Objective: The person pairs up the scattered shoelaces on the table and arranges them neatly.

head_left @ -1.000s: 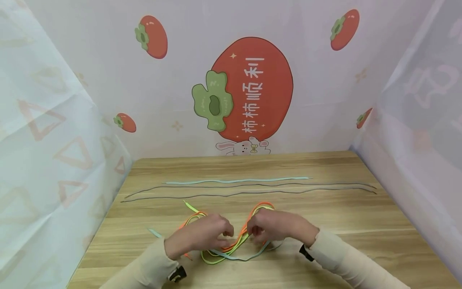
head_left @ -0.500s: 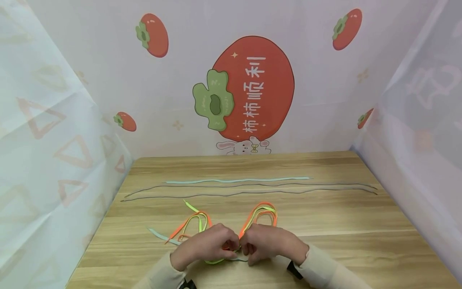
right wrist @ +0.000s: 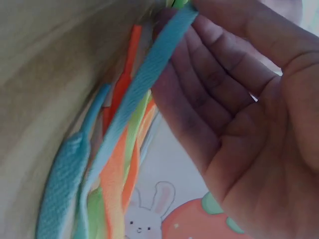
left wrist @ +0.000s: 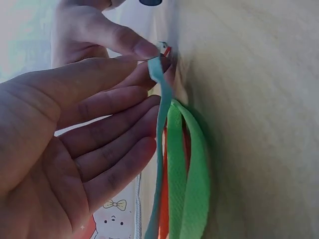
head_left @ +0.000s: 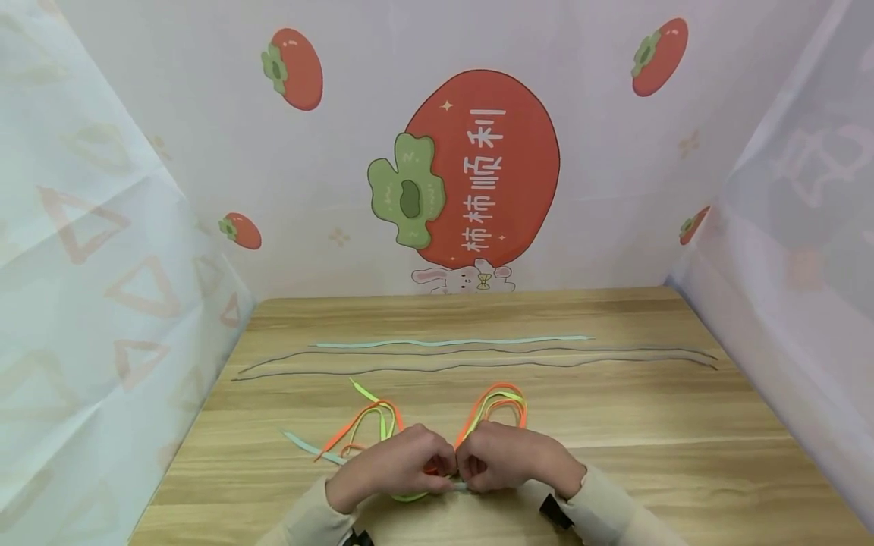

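The blue lace [right wrist: 142, 82] runs along the near side of the bundle of orange and yellow-green laces [head_left: 473, 422], with a short stretch of it showing between the hands and one flat end lying out to the left of the bundle. At the bundle's near middle, the left hand [head_left: 408, 459] and right hand [head_left: 508, 455] meet almost touching, each pinching the blue lace between thumb and fingertips. The bundle's loops spread out on both sides from beneath them, resting on the tabletop [head_left: 649, 432].

The step in hand looks like working the blue lace loose from the bundle, though whether it is knotted round the others or merely crosses them cannot be told. The next move probably calls for firm pinches and a gentle pull apart, without dragging the orange and yellow-green loops along.

Beyond the bundle, well apart from it, a pale blue lace [head_left: 451, 343] and two thin grey laces [head_left: 437, 368] lie stretched nearly straight; behind them stands a wall [head_left: 601, 189] printed with persimmons.
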`<state>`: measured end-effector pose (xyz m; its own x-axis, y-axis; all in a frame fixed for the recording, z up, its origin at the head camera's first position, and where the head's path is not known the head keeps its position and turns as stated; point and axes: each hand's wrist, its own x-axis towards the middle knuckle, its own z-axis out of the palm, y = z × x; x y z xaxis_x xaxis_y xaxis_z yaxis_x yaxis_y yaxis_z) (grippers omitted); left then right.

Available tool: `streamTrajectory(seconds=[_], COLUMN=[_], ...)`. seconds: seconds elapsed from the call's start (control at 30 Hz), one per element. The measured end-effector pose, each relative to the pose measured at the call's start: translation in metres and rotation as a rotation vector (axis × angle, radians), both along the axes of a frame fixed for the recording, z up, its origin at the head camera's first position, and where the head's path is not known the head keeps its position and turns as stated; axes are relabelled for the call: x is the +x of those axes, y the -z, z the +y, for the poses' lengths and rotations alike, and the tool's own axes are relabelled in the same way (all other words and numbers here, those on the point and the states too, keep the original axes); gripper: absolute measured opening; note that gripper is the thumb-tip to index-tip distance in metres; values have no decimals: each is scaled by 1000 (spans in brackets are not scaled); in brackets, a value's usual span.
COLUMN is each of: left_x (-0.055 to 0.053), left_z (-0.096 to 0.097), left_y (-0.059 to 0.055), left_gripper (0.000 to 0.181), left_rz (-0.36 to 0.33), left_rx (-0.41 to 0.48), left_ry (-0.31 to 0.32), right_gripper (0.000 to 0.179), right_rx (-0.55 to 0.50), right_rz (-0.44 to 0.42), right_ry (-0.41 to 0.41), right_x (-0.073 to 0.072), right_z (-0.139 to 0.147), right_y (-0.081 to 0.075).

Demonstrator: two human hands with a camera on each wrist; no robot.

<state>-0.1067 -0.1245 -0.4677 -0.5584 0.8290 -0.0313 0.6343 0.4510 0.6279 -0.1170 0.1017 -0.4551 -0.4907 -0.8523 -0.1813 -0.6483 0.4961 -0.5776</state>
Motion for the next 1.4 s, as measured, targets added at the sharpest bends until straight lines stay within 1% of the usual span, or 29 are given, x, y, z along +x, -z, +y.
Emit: streamTrajectory(seconds=[0.07,0.17,0.3,0.43,0.6,0.73,0.83,1.07,1.23,1.33,1.4], left_x=[0,0,-2,-8,-15,-20,-23,-28,-32,-35,-37], left_z=[1,0,-2,-7,-16,-22,-25,-35,-43,-47,-49], left_y=[0,0,-2,-1,0,1,1,2,2,2,3], left_gripper=[11,9,10,14,17,16,16,13,12,12,12], left_rz=[-5,-20,-76,-124,-192,-232,-253,-283,-268,-277,-287], left_rx=[1,7,49,89,109,121,121,142,137,138,145], left_ry=[-5,-13,-36,-53,-70,-85,-100,-122,-140,-147,-140], right_gripper=[17,16,14,11,7,11,12,11,12,12,13], right_rx=[-19,-53,-105,-142,-201,-252,-267,-261,-260,-265,-265], right_rz=[-26,-38,-59,-100,-151,-151,-143,-193,-185,-182,-183], right_ry=[17,48,68,68,65,49,54,119,140,151,160], right_x=[-1,-4,-10,-17,-28,-39,-45,-54,-59,-62,-66], right_z=[2,4,6,9,19,27,33,45,56,62,66], right_y=[0,2,4,4,4,3,4,3,3,4,7])
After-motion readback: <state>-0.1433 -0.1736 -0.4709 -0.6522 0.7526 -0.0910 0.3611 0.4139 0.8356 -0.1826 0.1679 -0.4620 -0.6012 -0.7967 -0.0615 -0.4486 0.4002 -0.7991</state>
